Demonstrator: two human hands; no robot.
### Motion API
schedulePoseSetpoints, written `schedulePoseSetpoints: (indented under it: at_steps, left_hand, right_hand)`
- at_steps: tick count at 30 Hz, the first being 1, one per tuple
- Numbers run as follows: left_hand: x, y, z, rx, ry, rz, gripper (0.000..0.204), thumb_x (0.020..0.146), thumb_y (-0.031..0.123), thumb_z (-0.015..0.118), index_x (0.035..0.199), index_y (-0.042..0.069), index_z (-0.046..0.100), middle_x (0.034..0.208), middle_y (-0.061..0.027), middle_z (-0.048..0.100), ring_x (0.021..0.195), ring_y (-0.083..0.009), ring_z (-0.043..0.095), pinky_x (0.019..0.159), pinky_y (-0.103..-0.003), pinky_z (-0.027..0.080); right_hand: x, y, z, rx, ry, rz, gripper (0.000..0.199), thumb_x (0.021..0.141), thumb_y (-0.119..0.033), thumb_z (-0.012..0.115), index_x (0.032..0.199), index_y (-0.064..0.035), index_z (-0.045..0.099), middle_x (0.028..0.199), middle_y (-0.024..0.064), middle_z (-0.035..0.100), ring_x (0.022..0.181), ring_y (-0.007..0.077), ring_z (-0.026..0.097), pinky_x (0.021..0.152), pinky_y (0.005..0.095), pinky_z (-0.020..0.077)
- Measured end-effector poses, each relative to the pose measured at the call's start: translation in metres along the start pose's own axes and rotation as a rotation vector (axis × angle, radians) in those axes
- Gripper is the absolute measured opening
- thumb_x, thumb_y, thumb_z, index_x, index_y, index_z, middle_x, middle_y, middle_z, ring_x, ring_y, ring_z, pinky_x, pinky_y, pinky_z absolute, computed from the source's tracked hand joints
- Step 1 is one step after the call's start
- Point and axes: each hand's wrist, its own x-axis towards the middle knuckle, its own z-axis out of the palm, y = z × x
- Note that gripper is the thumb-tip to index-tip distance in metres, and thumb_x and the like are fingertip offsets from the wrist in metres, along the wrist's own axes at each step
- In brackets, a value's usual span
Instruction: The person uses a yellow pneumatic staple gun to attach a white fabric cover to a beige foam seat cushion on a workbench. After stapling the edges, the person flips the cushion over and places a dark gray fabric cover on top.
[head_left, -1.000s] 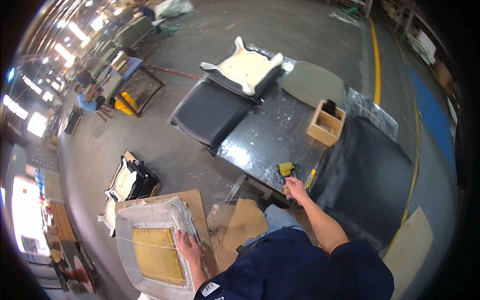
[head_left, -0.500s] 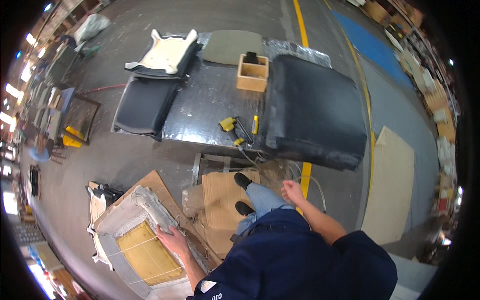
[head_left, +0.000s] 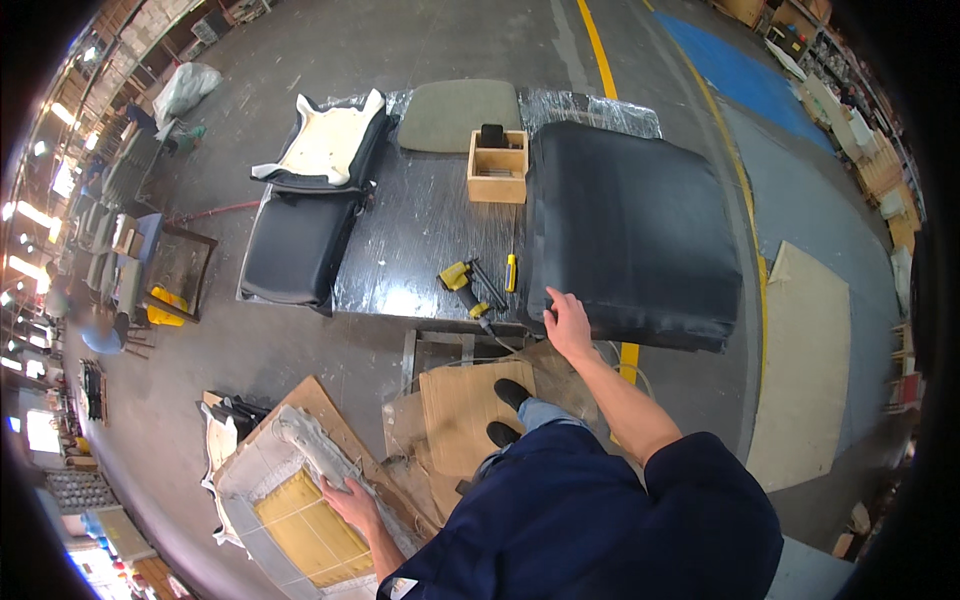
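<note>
My left hand [head_left: 352,505] lies with spread fingers on the padded rim of a grey upholstered chair frame [head_left: 237,515]. Inside that frame sits a yellow panel [head_left: 310,530] crossed by white cords. My right hand [head_left: 568,325] reaches over the near left edge of a large black cushion [head_left: 640,230], its fingers apart and holding nothing; whether it touches the cushion I cannot tell. Left of it on the table, a yellow-and-black pneumatic staple gun [head_left: 462,285] lies with its hose attached. A small yellow-handled tool [head_left: 511,272] lies between the gun and the cushion.
The film-covered table [head_left: 400,240] also bears a wooden box [head_left: 497,188], a grey-green pad [head_left: 458,115], a black seat pad [head_left: 295,245] and a white-backed panel [head_left: 325,140]. Cardboard [head_left: 450,430] lies under my feet. A beige sheet [head_left: 800,370] lies on the floor at right.
My right hand has moved forward from beside my leg to the black cushion's near edge, its fingers opening out. My left hand stays on the chair frame. The view has shifted slightly.
</note>
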Motion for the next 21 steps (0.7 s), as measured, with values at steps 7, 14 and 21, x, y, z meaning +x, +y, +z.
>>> schedulePoseSetpoints:
  at_steps: [7,14,21]
  left_hand:
    - [0.005,-0.024,0.011,0.060,-0.003,0.007,0.065,0.095,0.020,0.060,0.155,0.004,0.038,0.151,-0.0256,0.048,0.139,-0.0437,0.046,0.114,-0.050,0.039]
    - [0.007,-0.025,0.016,0.040,0.006,-0.006,0.065,0.095,0.019,0.062,0.153,0.001,0.039,0.151,-0.0257,0.048,0.141,-0.0428,0.045,0.116,-0.049,0.036]
    - [0.010,-0.036,0.026,0.035,0.040,0.036,0.061,0.098,0.019,0.061,0.152,-0.002,0.040,0.148,-0.0270,0.049,0.137,-0.0427,0.047,0.116,-0.048,0.035]
  right_hand:
    - [0.057,-0.004,0.005,-0.378,-0.155,0.094,0.061,0.088,-0.028,0.078,0.144,-0.0164,0.057,0.112,0.0086,0.057,0.108,0.0303,0.056,0.087,0.0488,0.0458]
    - [0.053,0.032,0.022,-0.117,-0.021,0.076,0.040,0.093,-0.030,0.073,0.129,-0.0140,0.069,0.107,0.0076,0.061,0.105,0.0306,0.060,0.085,0.0505,0.0467]
    - [0.059,0.055,-0.003,0.260,0.050,-0.030,0.019,0.094,-0.013,0.070,0.104,0.0022,0.074,0.095,0.0183,0.069,0.090,0.0383,0.068,0.081,0.0436,0.0548]
